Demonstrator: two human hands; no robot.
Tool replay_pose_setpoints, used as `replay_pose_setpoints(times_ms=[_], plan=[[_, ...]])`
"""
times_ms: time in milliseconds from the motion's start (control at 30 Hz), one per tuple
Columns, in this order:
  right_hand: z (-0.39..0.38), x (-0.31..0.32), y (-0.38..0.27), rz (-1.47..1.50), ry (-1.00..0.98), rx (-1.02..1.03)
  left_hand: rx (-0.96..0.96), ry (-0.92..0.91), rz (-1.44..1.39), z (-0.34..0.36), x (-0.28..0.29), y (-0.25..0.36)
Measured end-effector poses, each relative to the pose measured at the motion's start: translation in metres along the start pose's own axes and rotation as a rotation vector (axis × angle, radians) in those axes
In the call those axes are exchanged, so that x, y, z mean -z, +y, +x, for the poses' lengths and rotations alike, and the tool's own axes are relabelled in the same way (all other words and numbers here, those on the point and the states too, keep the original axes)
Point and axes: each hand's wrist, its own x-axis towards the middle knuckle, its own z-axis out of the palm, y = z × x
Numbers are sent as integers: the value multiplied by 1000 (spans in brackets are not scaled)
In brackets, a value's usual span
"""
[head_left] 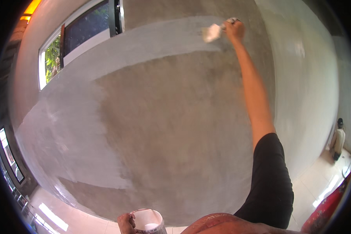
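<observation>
A fisheye view down a person's arms toward a broad grey-brown wall [175, 113]. The right hand [234, 31], at the end of a bare forearm and black sleeve [270, 175], is closed around the handle of a wide brush [212, 33] high on the wall, near its right-hand edge; the pale bristles point left, and whether they touch the surface I cannot tell. A lighter grey coat [156, 41] runs from the brush leftward below a window [87, 29] at the wall's upper left corner, then spreads down the left side, bordering the darker middle. By the wall's bottom edge, the left hand [125, 223] grips the left side of a round tub [143, 215] with white contents, fingers curled at the rim. Beyond the wall's right edge, another person [339, 139] is on the glossy tiled floor [306, 183]
</observation>
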Motion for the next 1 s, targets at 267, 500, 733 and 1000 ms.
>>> replay_pose_setpoints(times_ms=[267, 500, 733, 1000], plan=[[-10, 14, -51, -476, -111, 160, -134, -157, -249, 38, -24, -62], [-94, -42, -173, -6, -195, 410, -206, -176, 437, 27, -27, -62], [-67, -33, -146, 182, -30, 182, -34, -41, 102, -70, -57, 12], [23, 60, 58, -231, 100, -12, -1049, 2, 1044, 35, -31, -63]])
